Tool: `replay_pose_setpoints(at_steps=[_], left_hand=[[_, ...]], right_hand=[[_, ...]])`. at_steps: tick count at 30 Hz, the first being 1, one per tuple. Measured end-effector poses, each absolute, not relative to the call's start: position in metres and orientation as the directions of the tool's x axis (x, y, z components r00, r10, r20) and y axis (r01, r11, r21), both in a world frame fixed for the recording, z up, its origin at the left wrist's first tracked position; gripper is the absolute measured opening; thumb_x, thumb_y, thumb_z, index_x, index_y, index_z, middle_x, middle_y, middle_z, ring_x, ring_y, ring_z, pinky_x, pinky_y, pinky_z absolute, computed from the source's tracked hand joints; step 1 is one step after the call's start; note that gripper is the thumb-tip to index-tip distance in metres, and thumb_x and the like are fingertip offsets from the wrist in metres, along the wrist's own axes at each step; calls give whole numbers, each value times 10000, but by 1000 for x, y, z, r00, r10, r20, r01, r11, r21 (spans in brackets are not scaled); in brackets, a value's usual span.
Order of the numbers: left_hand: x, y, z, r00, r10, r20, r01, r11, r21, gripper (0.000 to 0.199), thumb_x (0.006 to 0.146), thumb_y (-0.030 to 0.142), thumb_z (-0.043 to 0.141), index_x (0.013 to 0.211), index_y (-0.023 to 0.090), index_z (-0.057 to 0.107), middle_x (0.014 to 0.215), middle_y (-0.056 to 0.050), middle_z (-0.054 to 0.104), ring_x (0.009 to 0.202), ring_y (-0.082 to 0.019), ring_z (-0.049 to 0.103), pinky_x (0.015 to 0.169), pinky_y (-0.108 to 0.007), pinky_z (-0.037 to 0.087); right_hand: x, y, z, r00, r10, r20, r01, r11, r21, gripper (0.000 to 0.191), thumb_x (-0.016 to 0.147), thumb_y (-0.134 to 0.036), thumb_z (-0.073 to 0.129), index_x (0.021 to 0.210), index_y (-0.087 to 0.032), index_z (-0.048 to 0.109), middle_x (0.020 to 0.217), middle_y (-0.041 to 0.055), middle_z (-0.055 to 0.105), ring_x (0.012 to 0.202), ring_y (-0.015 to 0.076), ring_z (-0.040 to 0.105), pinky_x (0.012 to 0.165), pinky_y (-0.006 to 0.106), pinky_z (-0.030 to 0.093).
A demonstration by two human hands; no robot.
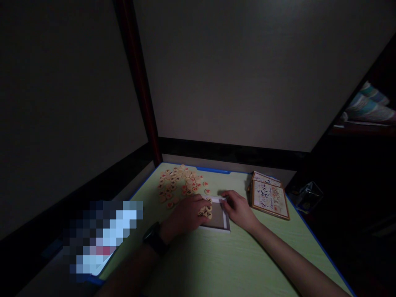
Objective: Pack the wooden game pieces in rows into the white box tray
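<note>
A shallow box (pixel 227 230) with pale edges lies on the green table. Several round wooden pieces (pixel 208 208) with dark characters sit at its left side, between the thumb and fingers of my left hand (pixel 187 212), which wears a dark watch on the wrist. My right hand (pixel 237 208) rests at the box's right edge, fingers curled over its far corner. Beyond the box, to the left, many loose round pieces (pixel 177 179) with red or dark characters are spread out, some overlapping.
A flat printed box (pixel 270 198) with Chinese characters lies at the table's back right. Walls stand behind and left of the green table (pixel 192 264). A clear container (pixel 309 196) is beyond the right edge. A pixelated bright area covers the left side.
</note>
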State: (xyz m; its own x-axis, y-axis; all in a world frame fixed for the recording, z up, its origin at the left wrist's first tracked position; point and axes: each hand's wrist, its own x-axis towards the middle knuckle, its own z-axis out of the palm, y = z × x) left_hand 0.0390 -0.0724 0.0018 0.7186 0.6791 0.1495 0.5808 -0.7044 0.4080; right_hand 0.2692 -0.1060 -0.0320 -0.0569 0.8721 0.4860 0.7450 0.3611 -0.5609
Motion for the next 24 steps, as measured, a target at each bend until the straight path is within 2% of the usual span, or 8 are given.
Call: replay_pose_setpoints(at_steps=[5,9,12,14,16,20,24], left_hand=[[39,-71,-1,723,671,164,576,-716,395,342,820,329,714,1150,239,698,1135,-53,686,1074,-222,621,960,-320,467],[39,-71,3,688,700,191,594,-694,407,360,762,411,750,1077,238,721,1102,-49,710,1006,-215,637,887,-301,470],[34,-68,10,627,759,174,693,-646,321,251,805,439,658,834,201,733,861,-41,723,812,-194,637,724,-291,445],[29,-66,15,603,790,109,759,-611,226,289,827,386,578,655,183,691,656,-34,668,635,-169,579,615,-287,381],[25,-66,19,599,800,48,786,-598,157,302,803,343,548,584,177,671,557,-33,620,540,-149,513,566,-284,324],[23,-69,23,616,788,10,780,-612,130,266,763,325,536,619,178,706,602,-52,664,562,-154,521,572,-281,314],[27,-72,22,649,760,26,749,-645,149,236,748,293,531,664,185,724,683,-66,705,623,-172,563,610,-285,362]], right_hand=[[270,-105,-32,-75,867,493,741,379,-554,146,871,-222,510,962,-193,620,877,62,666,758,193,613,722,323,508],[270,-105,-33,-96,858,504,739,401,-542,136,861,-186,497,915,-199,620,886,66,664,810,200,621,750,331,513],[268,-108,-31,-124,818,562,740,453,-497,149,830,-147,514,905,-204,629,959,80,663,905,216,619,816,356,512],[266,-112,-28,-163,782,602,765,485,-424,134,812,-136,543,865,-203,646,1019,98,658,968,237,595,857,385,500],[262,-116,-24,-215,767,605,788,502,-357,113,803,-135,572,802,-200,665,1059,110,653,992,252,568,866,404,487],[254,-120,-19,-282,781,557,787,520,-332,105,789,-146,624,755,-205,705,1114,103,649,1051,270,545,904,432,464],[250,-120,-19,-278,803,527,789,504,-351,116,803,-177,645,830,-222,748,1135,104,648,1070,276,548,910,442,467]])
